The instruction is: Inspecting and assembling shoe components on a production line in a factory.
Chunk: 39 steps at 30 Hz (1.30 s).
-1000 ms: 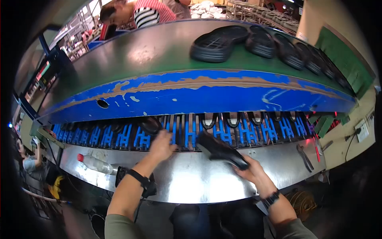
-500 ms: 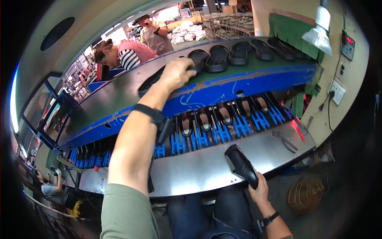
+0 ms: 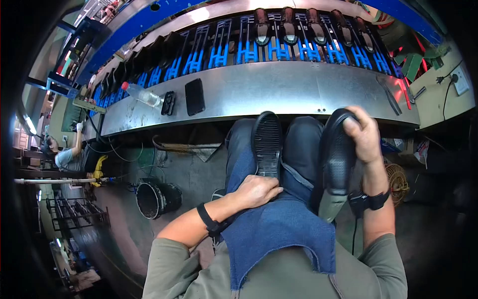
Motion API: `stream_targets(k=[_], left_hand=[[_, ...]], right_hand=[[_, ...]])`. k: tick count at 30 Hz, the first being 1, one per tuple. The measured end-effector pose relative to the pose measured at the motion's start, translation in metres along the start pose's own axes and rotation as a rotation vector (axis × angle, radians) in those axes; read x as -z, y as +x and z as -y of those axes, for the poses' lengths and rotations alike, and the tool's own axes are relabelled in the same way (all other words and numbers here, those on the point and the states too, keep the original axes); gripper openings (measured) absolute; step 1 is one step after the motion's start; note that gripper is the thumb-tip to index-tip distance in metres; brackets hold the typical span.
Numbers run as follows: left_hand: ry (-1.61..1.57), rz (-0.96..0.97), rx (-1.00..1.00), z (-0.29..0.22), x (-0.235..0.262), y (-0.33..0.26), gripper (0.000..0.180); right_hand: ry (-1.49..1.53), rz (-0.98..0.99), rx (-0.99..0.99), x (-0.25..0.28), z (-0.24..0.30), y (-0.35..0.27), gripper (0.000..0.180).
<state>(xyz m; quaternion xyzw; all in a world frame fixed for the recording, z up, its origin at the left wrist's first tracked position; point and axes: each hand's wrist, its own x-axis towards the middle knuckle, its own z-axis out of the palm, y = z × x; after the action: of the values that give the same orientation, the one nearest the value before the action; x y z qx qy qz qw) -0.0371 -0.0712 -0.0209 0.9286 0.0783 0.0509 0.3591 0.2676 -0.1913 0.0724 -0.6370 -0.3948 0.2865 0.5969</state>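
Left hand (image 3: 256,191) at 6 o'clock on lap, grip closed over heel of black shoe sole (image 3: 267,142), tread up, toe toward 12. Right hand (image 3: 362,133) at 3 o'clock, fingers wrapped around toe of second black sole (image 3: 338,154). Steel counter (image 3: 298,92) at 12, carrying phone (image 3: 194,96), plastic bottle (image 3: 142,93).

The left hand (image 3: 256,192) covers the heel end of the black sole (image 3: 267,142) lying on the lap, and its fingertips are tucked out of sight. The right hand (image 3: 362,134) hides the top of the second sole (image 3: 337,154). The blue cloth (image 3: 279,231) conceals the thighs. A distant person (image 3: 62,154) at the left rim is too small to make out.
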Motion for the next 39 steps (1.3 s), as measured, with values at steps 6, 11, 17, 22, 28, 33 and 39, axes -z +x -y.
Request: stream_targets(k=[6,11,17,22,28,33,39], left_hand=[[0.634,-0.505,0.034,0.027,0.038,0.031,0.051],[-0.026,-0.354,0.545,0.14,0.071,0.101,0.036],[-1.835,-0.305,0.133,0.084,0.109,0.049,0.061],[-1.579,-0.342,-0.01,0.048,0.129,0.018,0.087],[-1.51,-0.451,-0.004,0.007,0.13,0.011,0.084],[-1.039,-0.391,0.046,-0.038,0.142,0.017,0.075],[-0.887,-0.335,-0.047,-0.067,0.14,0.014,0.065]], right_hand=[[0.652,0.076,-0.197,-0.06,-0.031,-0.047,0.06],[1.127,0.096,-0.654,-0.088,-0.089,-0.115,0.075],[1.035,0.128,-0.664,-0.067,-0.065,-0.12,0.086],[1.037,0.26,-0.629,-0.058,-0.068,-0.101,0.083],[0.755,0.478,-0.444,-0.094,-0.021,-0.061,0.093],[0.612,0.64,-0.278,-0.124,0.007,-0.061,0.084],[0.587,0.556,-0.258,-0.12,-0.008,-0.085,0.082]])
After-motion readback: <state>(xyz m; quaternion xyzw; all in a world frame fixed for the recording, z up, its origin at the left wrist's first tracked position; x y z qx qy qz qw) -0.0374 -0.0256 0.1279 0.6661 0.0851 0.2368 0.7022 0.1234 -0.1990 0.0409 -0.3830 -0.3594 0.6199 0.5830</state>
